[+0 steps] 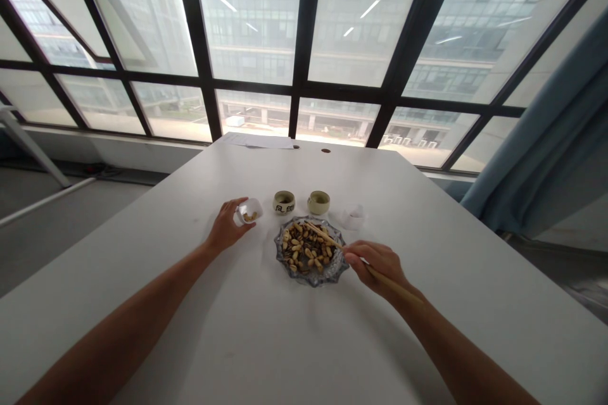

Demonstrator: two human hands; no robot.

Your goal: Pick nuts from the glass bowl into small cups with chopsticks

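Note:
My left hand (230,224) is closed around a small white cup (249,205), tilted so its mouth faces me. A few light brown nuts (249,217) lie inside that cup. In my right hand (375,264) is a pair of wooden chopsticks (325,236), their tips over the nuts in a glass dish. The scalloped clear glass dish (313,280) holds a mix of pale peanuts (297,245) and darker seeds. Whether the tips grip a nut is too small to tell.
Behind the dish stand two small greenish cups, one with dark characters (284,202) and one plain (318,202). A white crumpled-looking item (353,216) sits to the right. Papers (259,140) lie at the white table's (304,342) far end, by the windows. A blue curtain (536,139) hangs at right.

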